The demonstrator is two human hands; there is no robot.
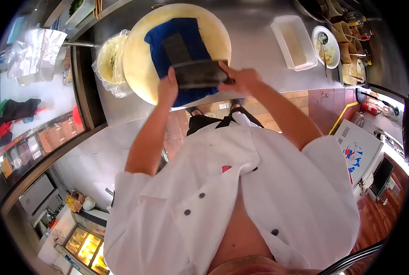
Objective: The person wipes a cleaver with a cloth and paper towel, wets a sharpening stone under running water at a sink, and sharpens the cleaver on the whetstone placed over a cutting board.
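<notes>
A round, pale cutting board (220, 41) lies on the metal counter, with a folded dark blue cloth (156, 41) spread over it. Above the cloth's near part is a wide, dark cleaver (197, 74), slightly blurred. My right hand (243, 80) is closed round its handle end at the right. At the blade's left end, my left hand (168, 88) grips the edge between thumb and fingers. A dark rectangular patch, perhaps a second blade or a shadow, shows on the cloth beyond the cleaver.
Left of the board stands a plastic-lined bowl (107, 62) with something green inside. A white rectangular tray (294, 43) and a white bowl (326, 46) with a spoon and chopped food are on the right. Several containers (349, 50) line the far right.
</notes>
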